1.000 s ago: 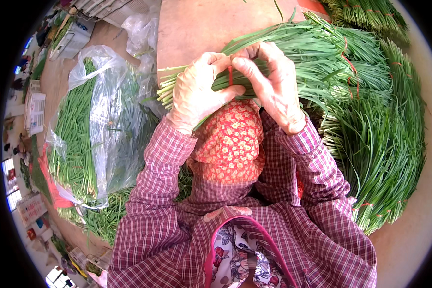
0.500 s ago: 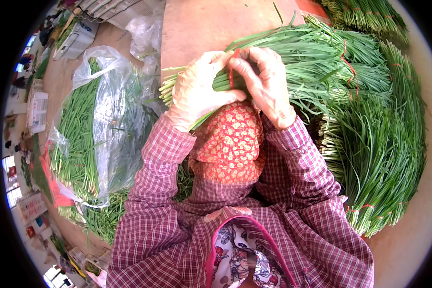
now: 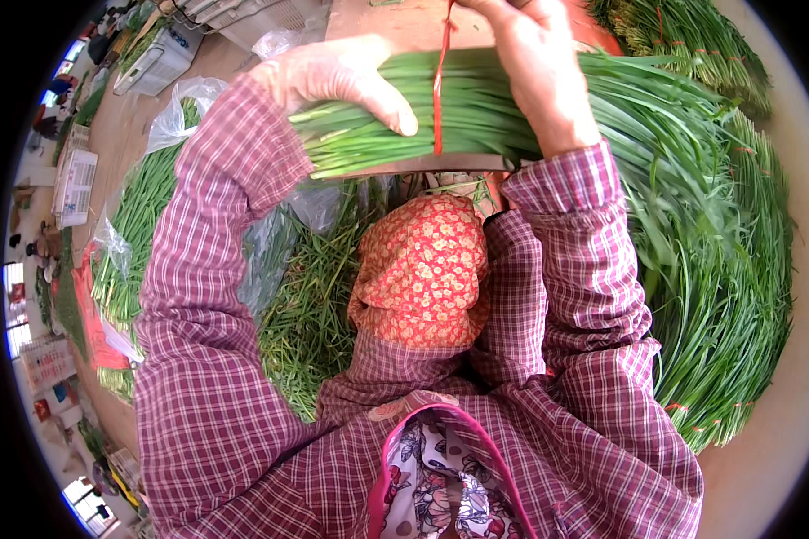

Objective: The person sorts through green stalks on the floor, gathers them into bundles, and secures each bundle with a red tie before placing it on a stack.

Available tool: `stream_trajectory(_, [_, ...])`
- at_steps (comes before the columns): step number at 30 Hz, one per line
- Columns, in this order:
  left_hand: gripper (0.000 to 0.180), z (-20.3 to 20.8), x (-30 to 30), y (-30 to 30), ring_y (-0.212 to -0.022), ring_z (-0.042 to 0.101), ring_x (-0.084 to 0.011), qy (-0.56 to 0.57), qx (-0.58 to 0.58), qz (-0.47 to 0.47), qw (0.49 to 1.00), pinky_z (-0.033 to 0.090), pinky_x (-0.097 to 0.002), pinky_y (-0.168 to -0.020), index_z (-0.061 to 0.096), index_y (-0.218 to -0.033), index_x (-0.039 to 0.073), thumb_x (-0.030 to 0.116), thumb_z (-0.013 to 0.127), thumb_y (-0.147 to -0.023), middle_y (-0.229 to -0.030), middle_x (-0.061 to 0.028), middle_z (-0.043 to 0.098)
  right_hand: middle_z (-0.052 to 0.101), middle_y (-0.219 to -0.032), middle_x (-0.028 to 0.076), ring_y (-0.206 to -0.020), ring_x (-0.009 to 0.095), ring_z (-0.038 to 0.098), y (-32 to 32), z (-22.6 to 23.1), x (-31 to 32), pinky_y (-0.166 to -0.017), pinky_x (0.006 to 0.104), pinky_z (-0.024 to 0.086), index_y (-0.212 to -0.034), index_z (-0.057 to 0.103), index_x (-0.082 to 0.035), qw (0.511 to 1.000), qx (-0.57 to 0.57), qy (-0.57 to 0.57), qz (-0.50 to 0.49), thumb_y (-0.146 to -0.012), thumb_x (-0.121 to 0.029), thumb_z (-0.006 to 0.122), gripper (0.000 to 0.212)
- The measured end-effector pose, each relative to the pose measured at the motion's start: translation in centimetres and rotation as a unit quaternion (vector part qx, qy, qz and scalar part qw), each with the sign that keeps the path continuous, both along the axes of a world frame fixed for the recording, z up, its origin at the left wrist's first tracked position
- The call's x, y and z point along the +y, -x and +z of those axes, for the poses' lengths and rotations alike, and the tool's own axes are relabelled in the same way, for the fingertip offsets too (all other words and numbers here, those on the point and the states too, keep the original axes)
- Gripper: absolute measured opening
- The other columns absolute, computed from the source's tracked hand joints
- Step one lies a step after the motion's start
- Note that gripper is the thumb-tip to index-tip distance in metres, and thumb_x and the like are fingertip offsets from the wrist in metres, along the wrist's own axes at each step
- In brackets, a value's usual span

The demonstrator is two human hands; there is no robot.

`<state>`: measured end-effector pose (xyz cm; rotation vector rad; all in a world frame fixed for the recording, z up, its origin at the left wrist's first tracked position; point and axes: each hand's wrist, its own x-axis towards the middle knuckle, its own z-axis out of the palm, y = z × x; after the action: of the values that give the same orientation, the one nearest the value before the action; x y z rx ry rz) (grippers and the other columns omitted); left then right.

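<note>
A bundle of green garlic chives [image 3: 476,103] lies crosswise in front of me, its pale cut ends to the left and its leaves trailing right. A thin red tie [image 3: 438,99] runs around it and stretches up above it. My left hand [image 3: 337,76] grips the bundle near the cut ends, thumb across the front and the other fingers mostly hidden behind. My right hand [image 3: 546,76] is closed at the tie's upper end, over the top of the bundle. Its fingertips are partly cut off by the upper edge of the view.
Large piles of chives [image 3: 719,296] with red ties stand at the right, more tied chives [image 3: 683,36] at the far right. At the left are chives in clear plastic [image 3: 157,198]. Loose leaves [image 3: 310,296] lie beside my knee [image 3: 422,269]. White crates [image 3: 157,58] stand farther off.
Both hands have moved up and away from me, the left also leftward. The red tie, earlier close around the bundle between both hands, is now drawn upward by my right hand.
</note>
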<state>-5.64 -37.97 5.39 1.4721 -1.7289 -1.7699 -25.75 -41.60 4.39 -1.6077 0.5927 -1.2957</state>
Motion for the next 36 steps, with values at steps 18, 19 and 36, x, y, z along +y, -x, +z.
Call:
stream_trajectory(18, [0.033,-8.4,-2.5,8.4,-0.081,0.069,-0.0268,0.417,-0.335,0.355,0.767,0.052,-0.0390,-0.081,0.072,-0.099,0.016,0.043,0.056,-0.089,-0.087,-0.0100,0.072,0.067,-0.096,0.004,-0.096,0.012,0.058,-1.7,-9.2,-4.6,-0.092,0.0288,0.041,-0.097,0.066,-0.004,0.981,-0.086,-0.168,0.040,-0.094,-0.018,0.060,0.015])
stream_trajectory(19, [0.032,-8.3,-2.4,8.2,-0.081,0.069,-0.0246,0.406,-0.321,0.357,0.778,0.052,-0.0390,-0.081,0.073,-0.094,0.017,0.043,0.054,-0.090,-0.088,-0.0092,0.072,0.067,-0.095,0.004,-0.095,0.012,0.058,-1.8,-9.0,-4.5,-0.092,0.0289,0.041,-0.096,0.066,-0.004,0.984,-0.080,-0.154,0.034,-0.094,-0.017,0.059,0.015])
stream_trajectory(36, [0.011,-14.4,-0.9,7.2,-0.095,0.066,-0.0186,0.637,-0.346,0.334,0.602,0.040,-0.0441,-0.101,0.070,-0.092,0.018,0.024,0.065,-0.085,-0.093,0.0025,0.072,0.072,-0.101,0.004,-0.083,0.013,0.065,0.6,-5.7,-5.0,-0.074,0.0275,0.049,-0.116,0.068,-0.006,0.965,0.200,-0.150,-0.073,-0.092,-0.035,0.063,0.038])
